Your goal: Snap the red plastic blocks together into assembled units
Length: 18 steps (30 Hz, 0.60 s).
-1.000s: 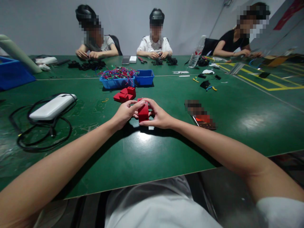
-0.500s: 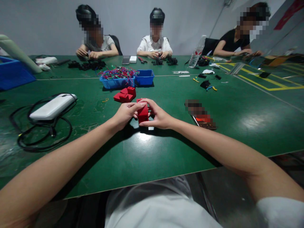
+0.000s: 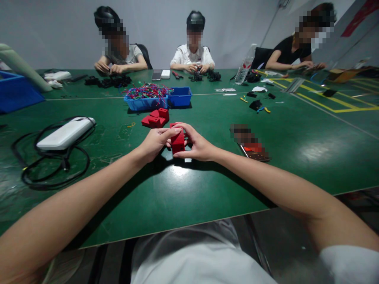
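Observation:
Both my hands are closed around one red block [image 3: 178, 142], held upright just above the green table [image 3: 166, 197]. My left hand [image 3: 155, 142] pinches its left side, thumb lying across the upper face. On the other side my right hand [image 3: 199, 145] grips it, with a finger over the top and the thumb along the lower edge. The fingers behind the block are partly hidden. Just beyond my hands lie several red blocks [image 3: 155, 118] in a small pile.
Behind the pile stand a blue bin of coloured wires [image 3: 146, 103] and a smaller blue bin [image 3: 181, 99]. A white power bank [image 3: 66, 134] with black cable lies left, a phone [image 3: 250, 146] right. Several people sit across the table, near a plastic bottle [image 3: 245, 67].

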### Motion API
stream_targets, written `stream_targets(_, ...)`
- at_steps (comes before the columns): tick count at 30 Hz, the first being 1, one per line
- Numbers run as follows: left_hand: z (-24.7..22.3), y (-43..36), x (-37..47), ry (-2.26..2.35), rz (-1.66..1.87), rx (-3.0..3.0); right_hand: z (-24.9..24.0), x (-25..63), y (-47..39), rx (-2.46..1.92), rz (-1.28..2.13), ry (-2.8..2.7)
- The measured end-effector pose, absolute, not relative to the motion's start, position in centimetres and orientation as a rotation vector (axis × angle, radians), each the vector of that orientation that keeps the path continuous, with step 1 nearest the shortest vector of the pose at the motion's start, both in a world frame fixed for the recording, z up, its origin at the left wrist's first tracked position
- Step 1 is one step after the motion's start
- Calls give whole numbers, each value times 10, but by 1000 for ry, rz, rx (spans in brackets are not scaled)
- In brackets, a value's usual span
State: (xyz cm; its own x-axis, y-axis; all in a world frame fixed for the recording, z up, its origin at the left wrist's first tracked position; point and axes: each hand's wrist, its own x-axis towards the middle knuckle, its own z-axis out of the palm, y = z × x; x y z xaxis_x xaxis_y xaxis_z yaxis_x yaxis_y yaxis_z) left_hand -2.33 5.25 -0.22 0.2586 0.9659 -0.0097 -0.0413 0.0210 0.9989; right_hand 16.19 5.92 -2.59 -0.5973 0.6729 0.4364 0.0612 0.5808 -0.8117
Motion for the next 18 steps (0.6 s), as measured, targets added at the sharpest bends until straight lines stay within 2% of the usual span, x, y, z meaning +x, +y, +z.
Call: stream_targets(18,0,56,-30,986,921,1313,-21,162,56,-615,924,-2088)
